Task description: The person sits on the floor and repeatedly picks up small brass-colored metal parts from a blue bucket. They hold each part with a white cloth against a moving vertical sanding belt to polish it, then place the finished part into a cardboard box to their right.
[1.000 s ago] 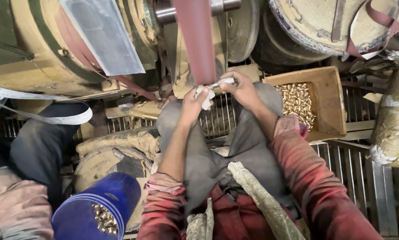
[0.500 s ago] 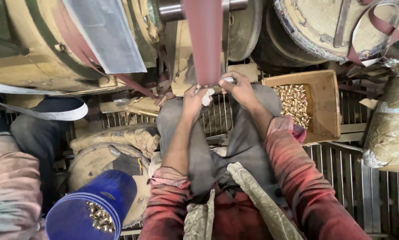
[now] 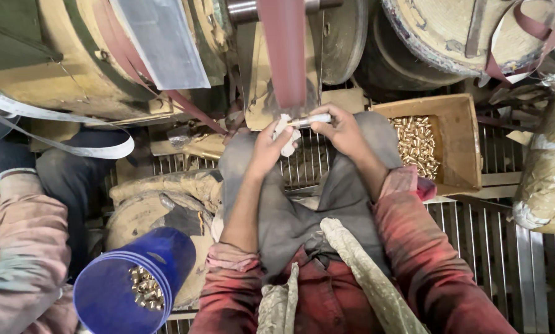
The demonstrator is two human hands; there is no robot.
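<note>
I hold a short shiny metal rod (image 3: 309, 120) crosswise against the lower end of a reddish-brown sanding belt (image 3: 283, 55). My right hand (image 3: 340, 128) pinches the rod's right end. My left hand (image 3: 269, 148) grips its left end through a small white cloth (image 3: 285, 137). Both forearms come up from my red sleeves over my grey-trousered knees.
A wooden box (image 3: 460, 133) of small brass-coloured parts sits to the right. A blue bucket (image 3: 131, 283) with a few such parts stands at lower left. Another person's sleeve (image 3: 17, 247) is at far left. Large dusty machine wheels (image 3: 73, 68) fill the top; a metal grating (image 3: 512, 247) lies underfoot.
The hands and rod stay at the belt. The view has shifted slightly. The person at left has moved a little.
</note>
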